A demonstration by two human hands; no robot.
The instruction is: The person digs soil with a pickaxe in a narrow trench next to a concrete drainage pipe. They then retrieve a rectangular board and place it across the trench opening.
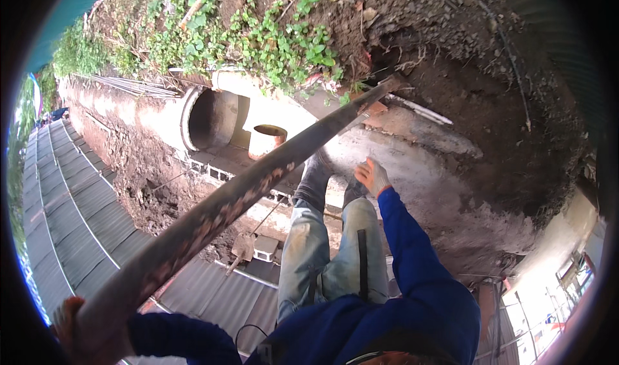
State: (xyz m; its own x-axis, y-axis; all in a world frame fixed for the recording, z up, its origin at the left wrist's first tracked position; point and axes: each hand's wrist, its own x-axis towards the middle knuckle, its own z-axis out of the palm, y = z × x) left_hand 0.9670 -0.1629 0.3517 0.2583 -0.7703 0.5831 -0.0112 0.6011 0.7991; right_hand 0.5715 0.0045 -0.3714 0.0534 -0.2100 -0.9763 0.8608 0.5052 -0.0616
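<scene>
A long dark pole (238, 191) with worn, flaking patches slants across the view from lower left to upper centre. My left hand (66, 323), partly cut off by the dark rim, is closed round its near end. The pole's far end widens into a brown, flat-looking piece (392, 85) against the soil; its exact shape is unclear. My right hand (371, 175), in a pale glove with an orange cuff, hangs in front of my right leg, off the pole. Its fingers are apart and loosely bent, holding nothing visible. My feet stand on a pale, dusty surface (400, 152).
A large concrete pipe (188, 120) opens at the left, beside a rusty bucket (267, 141). Hollow blocks (213, 170) edge a drop toward corrugated roofing (84, 191). A shovel (242, 246) lies below. Dug soil (496, 107) and green plants (277, 43) border the far side.
</scene>
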